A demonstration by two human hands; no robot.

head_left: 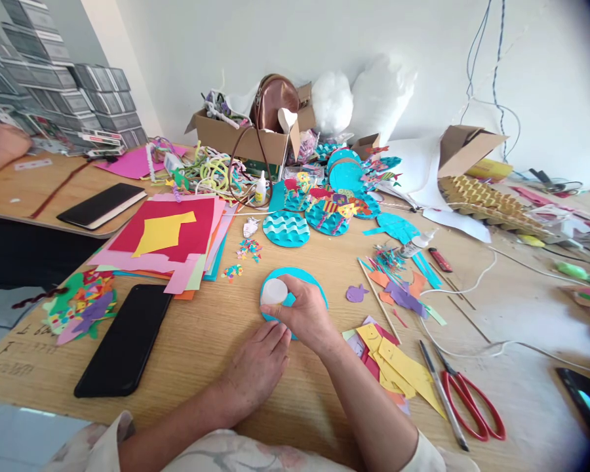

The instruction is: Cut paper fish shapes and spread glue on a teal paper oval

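A round blue paper disc (305,274) lies on the table in front of me. Above it, my right hand (305,307) grips a white glue bottle (274,292), tipped so that its round base faces up; its nozzle is hidden. My left hand (261,367) rests with fingers stretched out, their tips at the disc's near edge. Part of the disc is covered by both hands. Tiny coloured paper bits (248,249) and a small cut-out (250,227) lie just beyond it. Blue discs with wavy strips (286,229) and paper fish (347,210) stand farther back.
To the left lie stacked coloured papers (128,229) and a black phone (125,341). At right are red-handled scissors (474,403), a pen (445,400), paper scraps (398,360), another glue bottle (417,243) and a white cable (472,354). A cardboard box (240,139) stands behind.
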